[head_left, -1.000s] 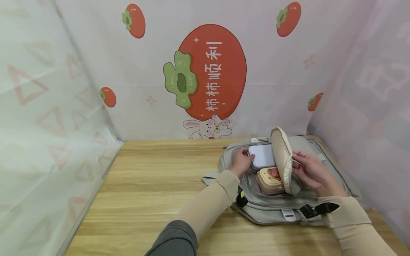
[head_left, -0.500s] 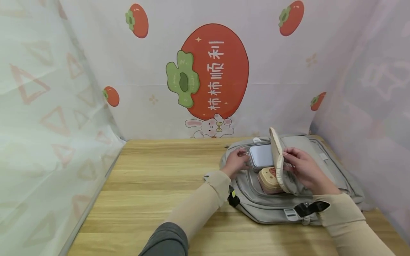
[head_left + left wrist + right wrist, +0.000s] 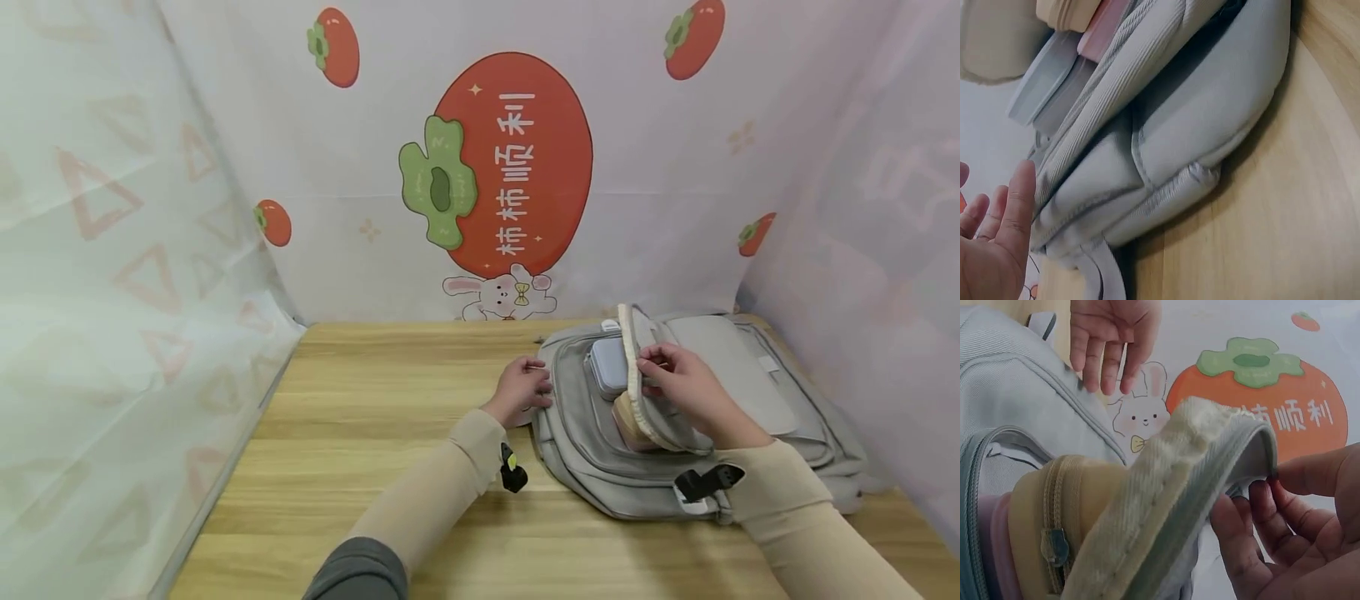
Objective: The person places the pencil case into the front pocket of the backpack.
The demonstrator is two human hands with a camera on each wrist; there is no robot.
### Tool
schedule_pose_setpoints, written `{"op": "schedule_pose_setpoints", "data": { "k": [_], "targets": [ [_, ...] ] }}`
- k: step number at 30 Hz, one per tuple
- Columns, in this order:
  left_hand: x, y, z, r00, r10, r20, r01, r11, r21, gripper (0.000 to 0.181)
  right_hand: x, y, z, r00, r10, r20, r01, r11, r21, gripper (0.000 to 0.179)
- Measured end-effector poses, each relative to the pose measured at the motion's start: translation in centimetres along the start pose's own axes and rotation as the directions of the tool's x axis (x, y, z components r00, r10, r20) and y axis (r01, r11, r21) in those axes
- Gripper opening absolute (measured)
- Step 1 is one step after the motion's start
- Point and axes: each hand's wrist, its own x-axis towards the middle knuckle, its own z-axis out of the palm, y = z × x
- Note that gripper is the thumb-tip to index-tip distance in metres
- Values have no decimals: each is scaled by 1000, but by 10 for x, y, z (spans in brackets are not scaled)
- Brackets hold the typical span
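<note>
A grey backpack (image 3: 712,358) lies on the table with its front pocket flap (image 3: 636,387) raised, cream lining showing. Inside the pocket sit a pale blue-grey box (image 3: 609,365) and a pink box with a cream-yellow lid (image 3: 628,421), both partly covered by the flap in the head view. My right hand (image 3: 690,387) pinches the flap's edge between thumb and fingers; the right wrist view shows this grip (image 3: 1285,531) closely. My left hand (image 3: 521,390) is beside the backpack's left edge, fingers extended and holding nothing. In the left wrist view its fingers (image 3: 1016,206) point up near the bag's side.
A wooden table (image 3: 390,417) stretches to the left of the backpack. White printed cloth (image 3: 360,150) hangs behind and at both sides, close to the bag's right end. A grey strap (image 3: 1100,269) sticks out from the bag onto the table.
My left hand has let go of the pale box and moved left to the bag's edge. My right hand has swung the flap leftward, so it covers more of both boxes.
</note>
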Motion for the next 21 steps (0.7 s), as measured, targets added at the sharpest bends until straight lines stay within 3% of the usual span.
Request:
{"op": "schedule_pose_setpoints", "data": {
  "k": [3, 8, 13, 21],
  "targets": [
    [-3, -2, -11, 1000, -1, -11, 1, 1000, 21, 28, 2, -3, 6, 998, -48, -27, 42, 981, -192, 22],
    [-13, -3, -37, 999, -4, -46, 6, 998, 58, 34, 5, -5, 18, 982, -184, -50, 143, 886, -441, 14],
    [-22, -3, -64, 994, -15, -106, 18, 999, 27, 38, 9, -3, 30, 957, -289, -10, 233, 792, -565, 11],
    [-37, 2, -92, 996, -21, -91, 17, 999, -47, 38, 7, -1, 51, 954, -294, 63, 243, 630, -738, 11]
  ]
}}
